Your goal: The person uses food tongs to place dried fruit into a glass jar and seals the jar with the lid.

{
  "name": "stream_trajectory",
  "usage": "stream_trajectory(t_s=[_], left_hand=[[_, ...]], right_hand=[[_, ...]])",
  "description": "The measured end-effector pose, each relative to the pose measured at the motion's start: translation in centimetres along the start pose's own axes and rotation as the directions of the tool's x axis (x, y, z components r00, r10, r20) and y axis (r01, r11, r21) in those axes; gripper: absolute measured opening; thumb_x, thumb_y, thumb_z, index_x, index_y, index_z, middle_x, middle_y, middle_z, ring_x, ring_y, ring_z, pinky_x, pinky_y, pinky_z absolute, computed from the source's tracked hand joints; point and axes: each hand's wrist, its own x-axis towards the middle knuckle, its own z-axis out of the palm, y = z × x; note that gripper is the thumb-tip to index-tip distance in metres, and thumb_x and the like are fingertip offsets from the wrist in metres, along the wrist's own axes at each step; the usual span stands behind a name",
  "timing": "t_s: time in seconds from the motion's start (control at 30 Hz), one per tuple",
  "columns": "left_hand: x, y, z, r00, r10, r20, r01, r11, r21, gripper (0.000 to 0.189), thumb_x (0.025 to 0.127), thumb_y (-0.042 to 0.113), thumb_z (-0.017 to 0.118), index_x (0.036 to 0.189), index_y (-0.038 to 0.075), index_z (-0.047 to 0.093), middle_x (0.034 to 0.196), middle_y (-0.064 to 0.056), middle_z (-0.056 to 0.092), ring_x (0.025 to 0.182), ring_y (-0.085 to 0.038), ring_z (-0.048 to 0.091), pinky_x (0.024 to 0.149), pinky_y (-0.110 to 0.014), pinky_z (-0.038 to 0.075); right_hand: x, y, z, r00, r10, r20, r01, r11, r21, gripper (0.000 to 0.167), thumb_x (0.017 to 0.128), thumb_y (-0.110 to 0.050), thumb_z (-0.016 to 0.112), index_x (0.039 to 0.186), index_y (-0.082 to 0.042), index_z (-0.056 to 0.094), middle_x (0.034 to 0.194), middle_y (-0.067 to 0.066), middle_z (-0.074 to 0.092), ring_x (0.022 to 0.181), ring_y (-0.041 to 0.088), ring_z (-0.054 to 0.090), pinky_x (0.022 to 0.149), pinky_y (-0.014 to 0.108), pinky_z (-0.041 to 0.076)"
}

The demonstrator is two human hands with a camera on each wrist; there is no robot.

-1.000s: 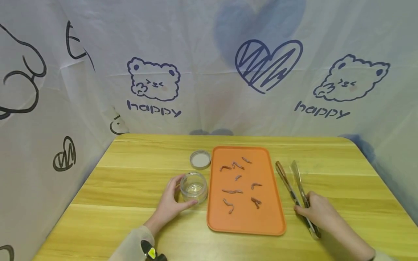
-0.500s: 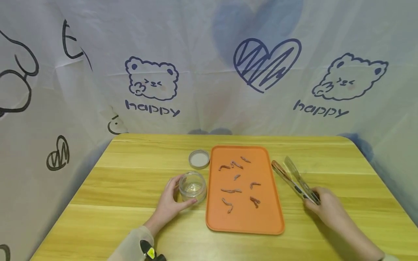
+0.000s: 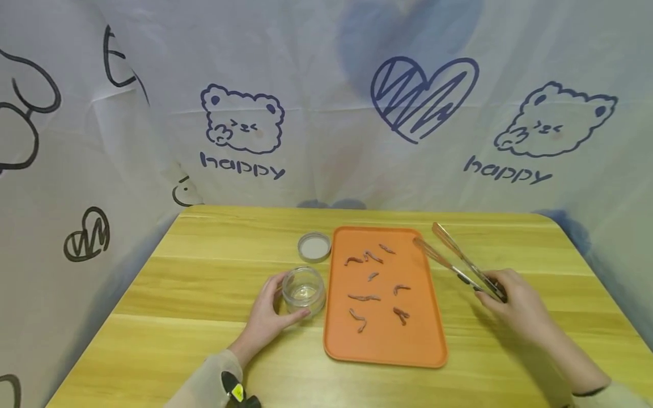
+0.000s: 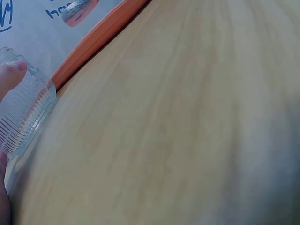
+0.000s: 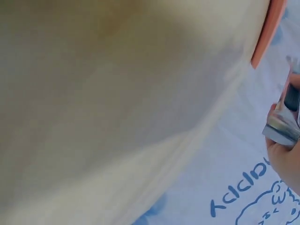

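My left hand curls its fingers and thumb round a small clear glass jar, which stands upright and uncapped on the table. In the left wrist view the thumb lies across the ribbed jar wall. My right hand grips metal tongs by the handle end, raised above the table. The tongs' two arms are spread apart with nothing between them, and their tips overlap the upper right rim of the orange tray. Several brownish worm-like pieces lie scattered on the tray.
A round lid lies behind the jar, close to the tray's left edge. Everything is on a yellow wood-grain table. A white cloth with drawings hangs behind the table and at its sides.
My right hand has lifted the tongs off the table and swung their tips up and left toward the tray, with the arms spreading wider. The left hand and jar stay put.
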Motion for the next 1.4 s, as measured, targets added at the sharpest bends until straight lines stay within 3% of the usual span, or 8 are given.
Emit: stream_trajectory(t_s=[0.17,0.43,0.67,1.0,1.03,1.4], left_hand=[[0.1,0.1,-0.1,1.000,-0.007,0.011,0.007,1.000,-0.004,0.086,0.068,0.029,0.087,0.138,0.011,0.042,0.134,-0.010,0.047,0.124,-0.025,0.046,0.108,-0.041,0.035],[0.1,0.2,-0.1,1.000,-0.016,0.007,0.016,1.000,0.003,0.087,0.067,0.030,0.087,0.139,0.011,0.042,0.134,-0.009,0.048,0.123,-0.024,0.046,0.108,-0.041,0.036],[0.0,0.3,-0.1,1.000,-0.017,0.004,0.017,1.000,0.001,0.086,0.067,0.030,0.087,0.139,0.013,0.043,0.133,-0.007,0.048,0.123,-0.024,0.047,0.108,-0.040,0.036],[0.0,0.3,-0.1,1.000,-0.014,0.000,0.014,1.000,0.000,0.085,0.068,0.028,0.087,0.139,0.012,0.043,0.133,-0.008,0.049,0.122,-0.023,0.048,0.108,-0.038,0.037],[-0.1,0.9,-0.2,1.000,-0.014,-0.001,0.014,1.000,-0.002,0.084,0.068,0.025,0.088,0.138,0.010,0.043,0.132,-0.010,0.049,0.122,-0.025,0.048,0.108,-0.039,0.037],[-0.1,0.1,0.0,1.000,-0.023,-0.001,0.023,1.000,-0.006,0.084,0.068,0.029,0.087,0.138,0.012,0.044,0.133,-0.006,0.048,0.123,-0.023,0.047,0.109,-0.038,0.035]], right_hand=[[1.6,0.0,-0.1,0.997,-0.043,0.058,0.043,0.999,-0.007,0.035,0.078,-0.009,0.078,0.108,0.002,0.064,0.087,0.005,0.058,0.069,0.010,0.044,0.051,0.024,0.038],[3.7,-0.3,0.5,0.982,-0.050,0.183,0.046,0.999,0.023,0.030,0.084,-0.013,0.074,0.109,0.000,0.065,0.091,0.004,0.059,0.072,0.014,0.048,0.056,0.028,0.041],[4.6,-0.5,1.4,0.973,-0.144,0.182,0.145,0.989,0.006,0.025,0.080,-0.006,0.075,0.102,0.002,0.066,0.090,0.006,0.061,0.079,0.020,0.057,0.063,0.038,0.051],[5.1,-0.9,1.9,0.964,-0.143,0.224,0.145,0.989,0.006,0.020,0.082,-0.003,0.073,0.101,0.001,0.067,0.095,0.009,0.063,0.086,0.026,0.060,0.072,0.044,0.055],[5.1,-0.9,2.0,0.963,-0.149,0.225,0.152,0.988,0.005,0.019,0.082,-0.003,0.072,0.100,0.001,0.067,0.094,0.008,0.064,0.086,0.025,0.060,0.072,0.043,0.054],[5.2,-0.7,2.5,0.957,-0.146,0.252,0.153,0.988,-0.009,0.018,0.085,-0.004,0.070,0.102,0.002,0.067,0.096,0.010,0.064,0.087,0.028,0.062,0.072,0.044,0.055]])
